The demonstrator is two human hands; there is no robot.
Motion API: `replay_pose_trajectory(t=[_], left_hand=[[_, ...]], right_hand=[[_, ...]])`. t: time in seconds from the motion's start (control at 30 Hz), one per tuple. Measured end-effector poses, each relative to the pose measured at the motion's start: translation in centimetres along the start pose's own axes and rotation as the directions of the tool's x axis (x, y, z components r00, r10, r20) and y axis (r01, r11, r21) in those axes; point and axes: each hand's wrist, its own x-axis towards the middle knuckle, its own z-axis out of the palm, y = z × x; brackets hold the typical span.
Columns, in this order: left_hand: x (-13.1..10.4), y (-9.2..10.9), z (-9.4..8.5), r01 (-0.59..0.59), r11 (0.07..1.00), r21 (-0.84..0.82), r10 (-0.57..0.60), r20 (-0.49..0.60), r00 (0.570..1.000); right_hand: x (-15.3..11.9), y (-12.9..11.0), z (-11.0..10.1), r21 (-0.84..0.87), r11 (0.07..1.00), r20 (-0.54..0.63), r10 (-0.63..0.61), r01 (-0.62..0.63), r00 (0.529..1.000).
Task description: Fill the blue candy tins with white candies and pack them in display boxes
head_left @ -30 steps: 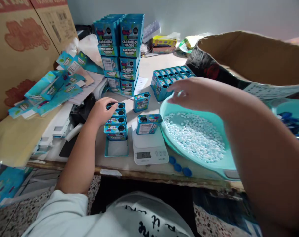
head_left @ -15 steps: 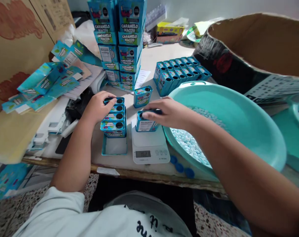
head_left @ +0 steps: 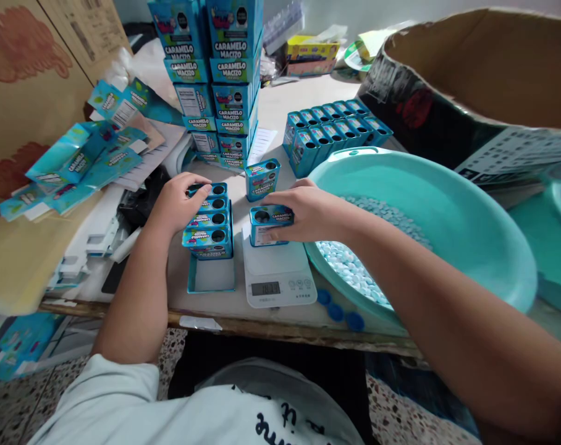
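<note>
My right hand (head_left: 303, 213) grips a small blue candy box (head_left: 272, 225) by its sides, thumb on the near face. The box stands on a white digital kitchen scale (head_left: 280, 266), and its round top hole shows. My left hand (head_left: 181, 201) is closed around the farthest of several candy boxes (head_left: 207, 238) lined up in a shallow tray (head_left: 210, 285); its fingertips are partly hidden. Just behind the scale stands a single candy box (head_left: 262, 180). To the right, a turquoise basin (head_left: 466, 204) holds pale blue and white candies (head_left: 350, 266).
Tall stacks of packed blue boxes (head_left: 231, 68) rise at the back. Two rows of holed candy boxes (head_left: 324, 139) stand behind the basin. Blue caps (head_left: 336, 313) lie by the scale. Flattened cartons (head_left: 86, 154) are piled left; a large cut cardboard box (head_left: 414, 111) is at back right.
My right hand has shifted from over the box's top to its side, uncovering the hole. The scale's reading has changed. My left hand stays at the row; the view has moved slightly.
</note>
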Motion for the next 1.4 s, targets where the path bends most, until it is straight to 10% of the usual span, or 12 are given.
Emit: replay_pose_trajectory(t=[0.33,1.4], left_hand=[[0.2,-0.4,0.3,0.051,0.995,-0.088,-0.05,0.008,0.999],[0.1,-0.3,0.2,0.05,0.998,-0.028,-0.049,0.016,0.999]], right_hand=[[0.5,2.5,0.7,0.611,0.787,-0.197,0.05,0.083,0.979],[0.6,2.2,1.3,0.568,0.822,-0.186,0.098,0.026,0.978]])
